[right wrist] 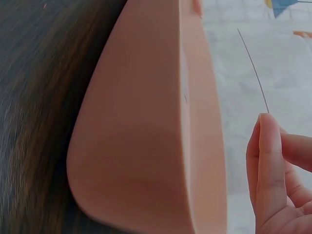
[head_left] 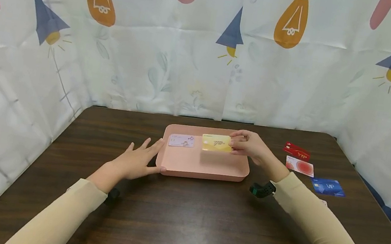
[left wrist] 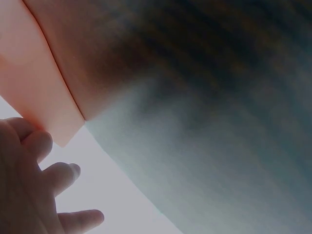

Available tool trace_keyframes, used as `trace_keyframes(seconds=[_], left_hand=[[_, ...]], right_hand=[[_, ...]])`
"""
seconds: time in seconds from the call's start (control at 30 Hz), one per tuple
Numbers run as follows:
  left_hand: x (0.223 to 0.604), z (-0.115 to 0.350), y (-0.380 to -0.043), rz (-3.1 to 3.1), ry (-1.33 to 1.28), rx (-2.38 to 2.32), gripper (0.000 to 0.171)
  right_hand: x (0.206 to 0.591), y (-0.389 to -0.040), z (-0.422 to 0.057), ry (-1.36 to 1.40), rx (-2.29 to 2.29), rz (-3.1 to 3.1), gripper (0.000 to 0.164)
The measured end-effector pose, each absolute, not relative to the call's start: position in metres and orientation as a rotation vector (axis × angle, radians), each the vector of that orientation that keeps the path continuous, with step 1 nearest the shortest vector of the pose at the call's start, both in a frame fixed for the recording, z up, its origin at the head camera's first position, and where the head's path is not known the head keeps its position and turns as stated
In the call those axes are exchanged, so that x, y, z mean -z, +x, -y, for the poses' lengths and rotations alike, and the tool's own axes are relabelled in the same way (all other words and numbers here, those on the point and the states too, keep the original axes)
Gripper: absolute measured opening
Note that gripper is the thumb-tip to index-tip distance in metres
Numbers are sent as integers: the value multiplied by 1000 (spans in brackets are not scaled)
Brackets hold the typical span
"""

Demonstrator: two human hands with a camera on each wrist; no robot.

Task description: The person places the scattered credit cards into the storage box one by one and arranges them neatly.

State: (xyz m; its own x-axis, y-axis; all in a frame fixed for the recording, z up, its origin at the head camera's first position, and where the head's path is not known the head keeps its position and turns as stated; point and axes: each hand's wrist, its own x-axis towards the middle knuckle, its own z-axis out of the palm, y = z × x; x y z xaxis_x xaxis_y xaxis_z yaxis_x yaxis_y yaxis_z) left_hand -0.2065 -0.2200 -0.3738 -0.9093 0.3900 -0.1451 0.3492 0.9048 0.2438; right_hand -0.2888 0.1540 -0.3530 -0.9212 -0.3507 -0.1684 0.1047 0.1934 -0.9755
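Note:
A pink tray point(head_left: 207, 169) sits on the dark wooden table, with a pale lilac card point(head_left: 181, 140) lying in its left part. My right hand point(head_left: 250, 146) pinches a yellow card point(head_left: 216, 143) by its right end, over the right half of the tray. In the right wrist view the card point(right wrist: 253, 70) appears edge-on between thumb and fingers, apart from the tray's wall point(right wrist: 136, 122). My left hand point(head_left: 135, 159) is spread at the tray's left side, its fingers touching the rim. The left wrist view shows these fingers point(left wrist: 63, 178) straight beside the tray's corner point(left wrist: 44, 87).
Right of the tray lie a red VIP card point(head_left: 297, 151), a white card with a red circle point(head_left: 299, 166) and a blue card point(head_left: 328, 187). Another card's edge point(head_left: 324, 202) shows past the right sleeve, which hides the rest. A patterned curtain point(head_left: 201, 77) hangs behind the table.

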Motion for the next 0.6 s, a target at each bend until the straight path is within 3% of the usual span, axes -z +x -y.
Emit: trace_keyframes(seconds=[0.6], left_hand=[[374,219,-206,-2884,557,-315,99]], right_hand=[[365,-292,-110,-213,1829,-2052,41]])
